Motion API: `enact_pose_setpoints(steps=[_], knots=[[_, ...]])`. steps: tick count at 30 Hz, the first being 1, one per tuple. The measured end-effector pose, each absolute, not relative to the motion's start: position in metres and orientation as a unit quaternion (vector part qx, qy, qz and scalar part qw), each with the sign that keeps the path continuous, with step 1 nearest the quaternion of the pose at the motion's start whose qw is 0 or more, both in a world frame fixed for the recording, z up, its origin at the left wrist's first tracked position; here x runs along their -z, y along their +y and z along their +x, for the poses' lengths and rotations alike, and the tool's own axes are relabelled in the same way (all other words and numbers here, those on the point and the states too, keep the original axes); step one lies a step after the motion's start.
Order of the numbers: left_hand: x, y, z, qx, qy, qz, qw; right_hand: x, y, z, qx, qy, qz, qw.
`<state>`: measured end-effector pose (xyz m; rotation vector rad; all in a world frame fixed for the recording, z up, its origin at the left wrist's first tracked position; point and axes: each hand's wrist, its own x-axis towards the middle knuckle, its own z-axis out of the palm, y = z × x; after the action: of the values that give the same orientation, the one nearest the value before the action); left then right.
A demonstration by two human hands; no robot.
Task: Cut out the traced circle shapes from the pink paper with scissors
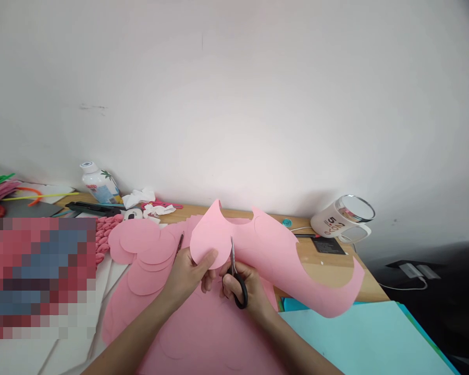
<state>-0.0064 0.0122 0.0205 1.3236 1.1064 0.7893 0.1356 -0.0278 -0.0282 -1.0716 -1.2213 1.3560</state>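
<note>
Left hand (pixel 187 271) pinching pink paper (pixel 273 250); right hand (pixel 244 289) gripping scissors (pixel 236 276), blades nearly closed, upright at paper's edge above desk (pixel 336 260).

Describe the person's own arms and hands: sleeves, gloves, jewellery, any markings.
Both forearms come up from the bottom edge bare, with no sleeve showing as far as the picture reaches. The left hand and the right hand wear no gloves. No ring, watch, bracelet or marking shows on either hand or wrist, though the fingers are partly hidden.
</note>
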Motion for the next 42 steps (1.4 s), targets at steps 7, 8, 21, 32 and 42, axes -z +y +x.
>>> enact_pose_setpoints(steps=[7, 8, 21, 32, 42], knots=[[-0.014, 0.009, -0.0021, -0.325, 0.473, 0.588, 0.569, 0.0289, -0.028, 0.1352, -0.565, -0.511, -0.428, 0.487], [-0.0131, 0.0086, -0.0019, -0.321, 0.482, 0.59, 0.563, 0.0291, -0.0278, 0.1356, -0.566, -0.514, -0.424, 0.485], [-0.0134, 0.0082, -0.0031, -0.292, 0.492, 0.595, 0.564, 0.0278, -0.0248, 0.1382, -0.532, -0.527, -0.45, 0.486], [-0.0126, 0.0084, -0.0044, -0.293, 0.495, 0.605, 0.551, 0.0329, -0.0256, 0.139, -0.536, -0.522, -0.45, 0.488], [-0.0124, 0.0092, -0.0066, -0.29, 0.499, 0.603, 0.551, 0.0318, -0.0262, 0.1385, -0.547, -0.519, -0.436, 0.492]])
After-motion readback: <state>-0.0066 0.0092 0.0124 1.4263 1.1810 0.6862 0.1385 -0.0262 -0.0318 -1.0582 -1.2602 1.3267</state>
